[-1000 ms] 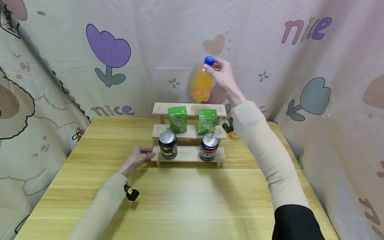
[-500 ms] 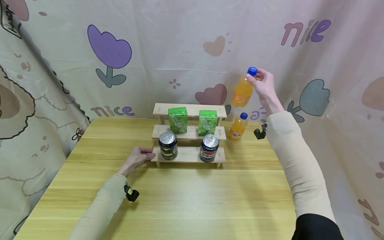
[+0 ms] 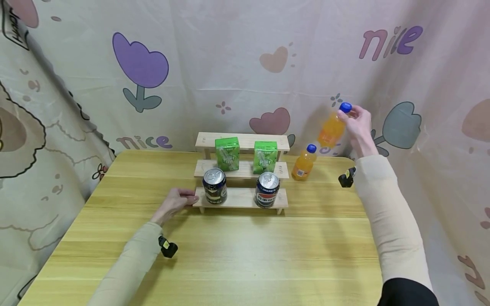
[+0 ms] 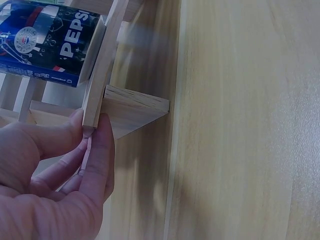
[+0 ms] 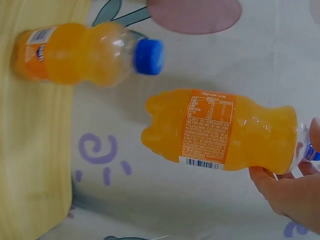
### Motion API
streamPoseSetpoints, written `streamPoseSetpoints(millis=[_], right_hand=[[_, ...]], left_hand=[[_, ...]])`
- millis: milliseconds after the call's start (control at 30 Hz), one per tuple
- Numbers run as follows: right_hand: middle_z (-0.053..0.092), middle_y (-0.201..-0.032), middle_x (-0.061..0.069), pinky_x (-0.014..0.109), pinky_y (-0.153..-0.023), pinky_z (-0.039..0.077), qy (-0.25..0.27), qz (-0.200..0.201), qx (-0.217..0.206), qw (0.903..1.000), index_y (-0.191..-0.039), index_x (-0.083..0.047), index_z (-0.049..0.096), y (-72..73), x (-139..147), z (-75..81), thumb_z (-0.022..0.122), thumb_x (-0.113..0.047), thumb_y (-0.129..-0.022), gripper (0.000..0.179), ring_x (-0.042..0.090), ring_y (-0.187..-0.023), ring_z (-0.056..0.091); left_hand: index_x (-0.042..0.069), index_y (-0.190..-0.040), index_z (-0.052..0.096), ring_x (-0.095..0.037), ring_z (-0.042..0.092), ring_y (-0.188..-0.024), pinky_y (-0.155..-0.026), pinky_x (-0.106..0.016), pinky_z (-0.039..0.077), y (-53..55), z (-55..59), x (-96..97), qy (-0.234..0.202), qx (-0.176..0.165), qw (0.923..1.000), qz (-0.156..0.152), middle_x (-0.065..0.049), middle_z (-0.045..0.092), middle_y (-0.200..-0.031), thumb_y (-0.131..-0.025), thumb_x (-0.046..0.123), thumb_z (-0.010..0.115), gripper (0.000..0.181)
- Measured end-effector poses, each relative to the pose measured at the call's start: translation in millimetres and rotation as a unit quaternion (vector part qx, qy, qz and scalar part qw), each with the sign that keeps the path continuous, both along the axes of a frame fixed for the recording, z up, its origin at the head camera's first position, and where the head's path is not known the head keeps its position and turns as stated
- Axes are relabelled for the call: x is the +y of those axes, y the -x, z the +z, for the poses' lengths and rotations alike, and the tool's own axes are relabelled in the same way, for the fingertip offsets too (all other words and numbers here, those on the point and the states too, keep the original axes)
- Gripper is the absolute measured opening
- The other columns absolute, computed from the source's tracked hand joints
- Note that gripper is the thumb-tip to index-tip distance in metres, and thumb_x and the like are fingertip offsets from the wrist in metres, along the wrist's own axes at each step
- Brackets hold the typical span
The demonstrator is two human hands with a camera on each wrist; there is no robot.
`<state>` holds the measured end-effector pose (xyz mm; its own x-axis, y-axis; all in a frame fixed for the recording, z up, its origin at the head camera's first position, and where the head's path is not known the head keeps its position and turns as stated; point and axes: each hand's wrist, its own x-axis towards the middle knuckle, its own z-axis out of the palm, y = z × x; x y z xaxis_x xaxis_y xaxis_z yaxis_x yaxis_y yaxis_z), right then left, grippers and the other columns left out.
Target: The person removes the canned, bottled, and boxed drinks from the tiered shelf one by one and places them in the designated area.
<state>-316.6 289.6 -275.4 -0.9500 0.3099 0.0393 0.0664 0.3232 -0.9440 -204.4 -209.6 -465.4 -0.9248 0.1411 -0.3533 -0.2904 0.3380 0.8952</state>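
My right hand [image 3: 358, 125] pinches an orange soda bottle [image 3: 331, 131] by its blue cap and neck, in the air above the table's back right. In the right wrist view that bottle [image 5: 215, 131] hangs apart from a second orange soda bottle [image 3: 304, 163], which stands on the table right of the shelf. My left hand [image 3: 177, 201] grips the left end of the lowest tier of a three-tier wooden shelf [image 3: 240, 197], thumb on top and fingers beneath in the left wrist view. On that tier stand two dark Pepsi cans, one left [image 3: 215, 185] and one right [image 3: 267, 190].
Two green drink cartons, left [image 3: 227, 154] and right [image 3: 265, 157], stand on the shelf's middle tier. The top tier [image 3: 241, 139] is bare. A patterned curtain [image 3: 214, 63] hangs close behind the wooden table [image 3: 245, 255] and along its sides.
My right hand has carried the bottle right from above the shelf's top tier, then lowered it beyond the standing bottle, which has come into full view. My left hand stays on the shelf.
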Motion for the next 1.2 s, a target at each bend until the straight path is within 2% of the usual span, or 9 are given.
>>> streamPoseSetpoints(millis=[67,200,533,633,700,800,933,1033,1200], right_hand=[[0.054,-0.126,-0.011,0.045,-0.132,0.019,-0.008,-0.002,-0.001,1.0,-0.144,-0.015,0.052,-0.2,4,-8.0,0.062,-0.04,-0.097,0.054,0.015,-0.127,0.043],[0.054,-0.132,-0.004,0.046,-0.13,0.024,-0.027,0.001,-0.006,0.9996,-0.147,-0.01,0.049,-1.3,10,-26.4,0.06,-0.037,-0.099,0.056,0.018,-0.128,0.044],[0.05,-0.145,0.016,0.046,-0.126,0.033,-0.027,0.011,-0.042,0.9987,-0.146,-0.002,0.046,-7.5,19,-75.0,0.058,-0.028,-0.102,0.053,0.028,-0.132,0.046],[0.049,-0.147,0.017,0.047,-0.126,0.034,-0.025,0.013,-0.057,0.998,-0.148,-0.002,0.044,-10.6,22,-87.0,0.058,-0.028,-0.102,0.055,0.028,-0.131,0.046],[0.052,-0.141,0.013,0.046,-0.125,0.036,-0.024,0.014,-0.065,0.9975,-0.148,-0.002,0.043,-12.3,24,-93.6,0.059,-0.026,-0.102,0.055,0.025,-0.127,0.048],[0.057,-0.121,0.0,0.043,-0.124,0.038,-0.022,0.016,-0.072,0.997,-0.148,0.0,0.043,-14.4,25,-100.2,0.06,-0.024,-0.101,0.055,0.015,-0.115,0.051],[0.052,-0.105,-0.012,0.042,-0.122,0.04,-0.021,0.02,-0.078,0.9966,-0.147,0.001,0.043,-15.8,26,-106.0,0.06,-0.021,-0.101,0.054,0.005,-0.1,0.049],[0.053,-0.108,-0.009,0.043,-0.123,0.04,-0.025,0.023,-0.082,0.996,-0.148,0.002,0.041,-16.7,27,-109.4,0.06,-0.021,-0.102,0.055,0.004,-0.1,0.048],[0.053,-0.121,0.003,0.045,-0.123,0.039,-0.033,0.023,-0.087,0.9954,-0.148,0.003,0.042,-16.4,27,-114.2,0.06,-0.017,-0.101,0.054,0.014,-0.109,0.048]], left_hand=[[-0.019,-0.135,0.047,-0.011,0.067,-0.086,-0.095,-0.039,0.061,-0.4,0.1,0.0,0.001,0.002,1.0,-0.001,-0.035,0.062,-0.125,-0.097,0.005,0.063,0.047],[-0.019,-0.134,0.047,-0.01,0.067,-0.086,-0.095,-0.038,0.061,-0.5,-0.9,0.4,0.001,0.004,1.0,-0.001,-0.035,0.062,-0.126,-0.097,0.005,0.063,0.047],[-0.02,-0.133,0.048,-0.008,0.066,-0.087,-0.09,-0.029,0.062,1.2,-3.4,1.7,-0.014,0.001,0.9999,0.006,-0.033,0.063,-0.123,-0.097,0.003,0.062,0.045],[-0.02,-0.134,0.048,-0.007,0.066,-0.086,-0.088,-0.026,0.062,1.6,-3.5,1.9,-0.015,0.001,0.9999,0.007,-0.032,0.064,-0.122,-0.097,0.003,0.062,0.045],[-0.02,-0.134,0.047,-0.007,0.066,-0.086,-0.087,-0.025,0.063,1.7,-3.7,1.8,-0.018,0.001,0.9998,0.008,-0.032,0.064,-0.122,-0.097,0.003,0.062,0.046],[-0.02,-0.134,0.047,-0.007,0.066,-0.086,-0.085,-0.023,0.062,2.0,-4.1,1.4,-0.023,0.001,0.9997,0.008,-0.032,0.064,-0.122,-0.097,0.003,0.062,0.046],[-0.02,-0.134,0.047,-0.007,0.066,-0.086,-0.085,-0.022,0.062,1.9,-4.2,0.9,-0.029,0.0,0.9995,0.01,-0.03,0.066,-0.12,-0.097,0.002,0.061,0.045],[-0.02,-0.133,0.047,-0.007,0.066,-0.086,-0.085,-0.022,0.062,1.6,-4.1,0.6,-0.031,0.0,0.9995,0.01,-0.028,0.066,-0.119,-0.097,0.003,0.061,0.045],[-0.02,-0.134,0.047,-0.007,0.066,-0.085,-0.084,-0.022,0.062,0.8,-3.4,0.6,-0.03,-0.002,0.9995,0.012,-0.029,0.066,-0.119,-0.097,0.003,0.062,0.045]])
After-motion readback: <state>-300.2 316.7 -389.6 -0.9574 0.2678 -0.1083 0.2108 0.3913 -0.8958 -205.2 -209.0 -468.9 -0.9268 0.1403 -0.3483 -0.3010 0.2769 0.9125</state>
